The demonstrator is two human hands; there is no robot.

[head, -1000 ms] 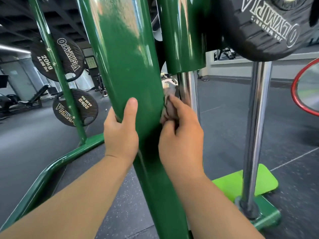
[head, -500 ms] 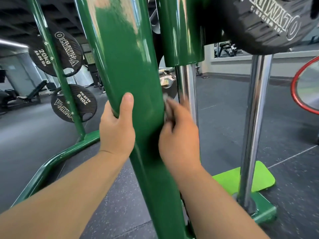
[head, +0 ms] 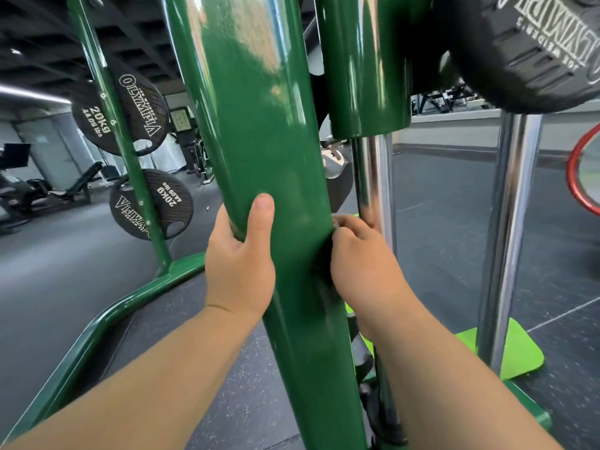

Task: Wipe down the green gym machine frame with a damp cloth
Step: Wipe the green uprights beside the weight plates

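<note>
Green frame (head: pixel 259 125) stands on the floor (head: pixel 48 271) and fills your view, its thick glossy post rising through the middle. Starting at the left, a thin upright (head: pixel 108 102) of the same frame carries two black weight plates, an upper plate (head: pixel 143 108) and a lower plate (head: pixel 162 203), each marked 20kg. Below them a curved base rail (head: pixel 97 324) runs along the floor toward you.

Your left hand (head: pixel 238 264) is on the left side of the thick post. Its grip is closed round the post, fingers wrapped behind and the thumb lying upright on the front face. Your right hand (head: pixel 363 264) is at the post's right edge, at about the same height, with its fingers curled in against the paint. A pale scrap of the cloth (head: pixel 337 222) shows at the fingertips. The rest is hidden by the post and the hand, so as far as you can see this grip holds the cloth against the green frame.

Just right of that hand a chrome rod (head: pixel 373 177) comes down out of a green sleeve (head: pixel 363 66). Further right stands a second chrome rod (head: pixel 509 222), with a lime-green foot plate (head: pixel 522 352) lying flat on the floor by its lower end. A large black plate (head: pixel 535 50) sits above it at the top right, its lettering upside down. At the far right edge, part of a red ring (head: pixel 578 177) shows.
</note>
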